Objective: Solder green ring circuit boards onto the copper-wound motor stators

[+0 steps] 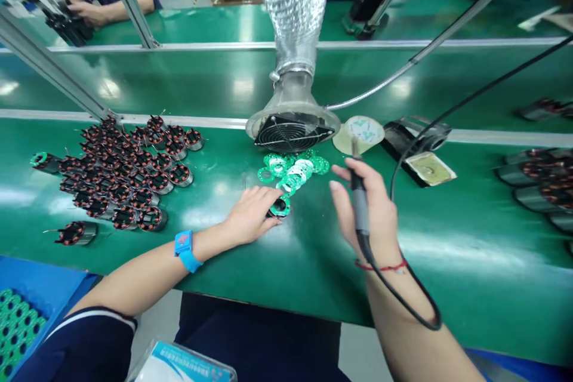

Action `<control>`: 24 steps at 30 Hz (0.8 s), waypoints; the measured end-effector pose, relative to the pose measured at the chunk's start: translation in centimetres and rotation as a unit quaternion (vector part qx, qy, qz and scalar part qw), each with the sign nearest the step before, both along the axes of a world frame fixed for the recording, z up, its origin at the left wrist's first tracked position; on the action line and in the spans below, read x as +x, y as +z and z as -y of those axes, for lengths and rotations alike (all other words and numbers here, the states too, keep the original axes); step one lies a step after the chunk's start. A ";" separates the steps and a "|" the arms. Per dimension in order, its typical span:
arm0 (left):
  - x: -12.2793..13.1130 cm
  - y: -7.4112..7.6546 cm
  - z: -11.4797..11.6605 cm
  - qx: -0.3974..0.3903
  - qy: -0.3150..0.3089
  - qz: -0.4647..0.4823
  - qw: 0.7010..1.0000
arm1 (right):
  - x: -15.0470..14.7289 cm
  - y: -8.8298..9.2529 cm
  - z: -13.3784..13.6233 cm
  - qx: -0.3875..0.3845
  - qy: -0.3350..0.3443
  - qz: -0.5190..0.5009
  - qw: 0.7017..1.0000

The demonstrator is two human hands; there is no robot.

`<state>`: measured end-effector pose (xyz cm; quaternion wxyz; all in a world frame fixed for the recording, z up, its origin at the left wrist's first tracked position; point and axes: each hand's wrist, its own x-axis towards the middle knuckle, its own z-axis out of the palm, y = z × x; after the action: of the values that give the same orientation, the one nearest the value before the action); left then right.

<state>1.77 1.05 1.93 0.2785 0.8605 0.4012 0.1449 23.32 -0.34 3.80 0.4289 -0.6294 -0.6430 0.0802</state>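
Blue wristband (182, 245), red bracelet (398, 266), seemingly cord

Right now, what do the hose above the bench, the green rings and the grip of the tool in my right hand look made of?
Hose: probably metal foil, silvery, shiny and crinkled.
Green rings: perhaps coated circuit board, being thin, flat and glossy.
Tool grip: likely plastic or rubber, with a dull grey surface.

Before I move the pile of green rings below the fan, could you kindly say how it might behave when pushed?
The pile of green rings would probably spread rather than travel as one, since its pieces overlap in a loose heap. They look thin with open middles, so likely light. Lying mostly flat on the shiny tabletop, they may slide rather than roll.
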 end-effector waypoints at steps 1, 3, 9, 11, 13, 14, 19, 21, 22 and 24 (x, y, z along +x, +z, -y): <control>-0.3 0.3 -0.1 0.001 0.012 -0.008 1.000 | 1.2 0.0 -1.0 0.017 -0.019 0.029 0.999; -1.3 1.1 -0.9 0.003 0.061 -0.012 0.998 | 3.4 -0.5 -2.9 0.001 -0.040 0.080 0.996; -5.7 4.8 -8.8 0.058 0.294 -0.006 0.954 | 6.4 -2.6 -5.1 -0.108 -0.053 0.045 0.992; -6.1 5.7 -12.8 0.046 0.337 -0.054 0.939 | 6.5 -2.5 -4.8 -0.087 -0.055 0.041 0.994; -5.7 6.0 -16.5 0.039 0.364 -0.075 0.927 | 6.6 -2.3 -4.5 -0.043 -0.024 0.043 0.998; -5.3 6.0 -18.1 0.038 0.379 -0.082 0.921 | 6.7 -2.3 -4.4 -0.016 -0.010 0.052 0.998; -3.9 5.7 -22.5 0.027 0.412 -0.113 0.904 | 7.9 -2.0 -4.7 0.059 -0.021 0.076 0.995; -4.1 6.0 -22.8 0.021 0.403 -0.128 0.906 | 8.0 -1.7 -4.5 0.060 -0.041 0.065 0.995; -4.5 6.3 -22.6 0.020 0.396 -0.134 0.908 | 8.0 -1.4 -4.3 0.058 -0.054 0.057 0.995; -5.5 7.1 -21.6 0.027 0.374 -0.144 0.916 | 7.6 -0.9 -3.8 0.046 -0.075 0.037 0.995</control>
<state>-3.78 22.68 9.04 0.1197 0.6664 0.7254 0.1241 30.96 3.46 2.88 0.4386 -0.6581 -0.6119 -0.0054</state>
